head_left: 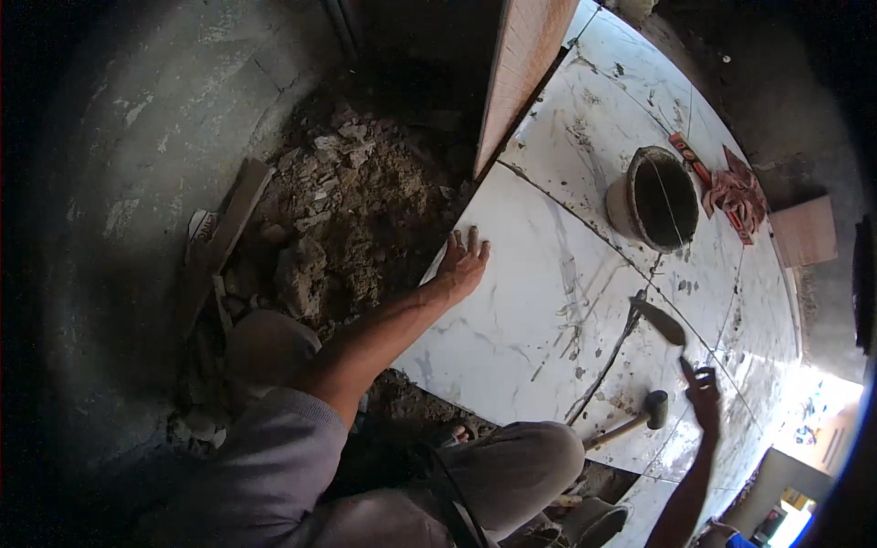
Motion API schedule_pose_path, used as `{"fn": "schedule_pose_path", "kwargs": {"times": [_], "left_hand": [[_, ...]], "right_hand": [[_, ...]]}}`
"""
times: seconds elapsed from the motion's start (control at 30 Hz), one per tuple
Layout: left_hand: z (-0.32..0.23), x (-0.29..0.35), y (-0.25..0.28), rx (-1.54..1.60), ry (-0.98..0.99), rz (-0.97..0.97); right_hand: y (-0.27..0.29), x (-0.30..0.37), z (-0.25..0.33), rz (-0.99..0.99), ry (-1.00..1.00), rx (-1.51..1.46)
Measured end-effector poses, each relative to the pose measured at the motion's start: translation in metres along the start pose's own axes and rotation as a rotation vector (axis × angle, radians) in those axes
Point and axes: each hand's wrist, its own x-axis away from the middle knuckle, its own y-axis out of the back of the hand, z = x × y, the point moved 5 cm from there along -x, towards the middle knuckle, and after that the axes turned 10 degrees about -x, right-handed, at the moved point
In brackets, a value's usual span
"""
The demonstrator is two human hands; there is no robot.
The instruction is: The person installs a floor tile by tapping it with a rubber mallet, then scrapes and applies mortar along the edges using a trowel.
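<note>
My left hand (464, 263) rests with its fingers apart on the edge of a large white marbled floor tile (512, 310), beside a patch of broken ground. In my right hand (703, 395) is a trowel (660, 322), its leaf-shaped blade held over the tiles near a dark joint smeared with mortar. A rubber mallet (656, 408) with a wooden handle lies on the tiles between my right hand and my bent knee. Beyond the trowel stands a mortar-crusted bucket (630, 201) with a thin wire handle.
Rubble and loose soil (356, 201) fill the ground at left, edged by a wooden plank (233, 215) near the grey wall (137, 228). An upright wood-toned panel (523, 82) borders the tiles. A red level (690, 159) lies partly under a reddish cloth (736, 194). Another bucket (594, 522) stands near my knee.
</note>
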Motion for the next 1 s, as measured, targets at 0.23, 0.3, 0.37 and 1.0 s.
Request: {"fn": "schedule_pose_path", "kwargs": {"times": [0.23,0.3,0.37,1.0], "left_hand": [[0.004,0.027,0.049,0.151,-0.167,0.060],[-0.016,0.052,0.076,0.144,-0.359,0.208],[-0.035,0.082,0.134,0.187,-0.530,0.311],[0.009,0.189,0.172,0.332,-0.649,0.222]], "right_hand": [[-0.036,-0.065,0.272,-0.130,0.063,-0.136],[-0.040,-0.113,0.317,-0.128,0.115,-0.034],[-0.044,-0.155,0.344,-0.144,0.207,0.037],[-0.079,-0.231,0.447,0.066,0.444,0.541]]}}
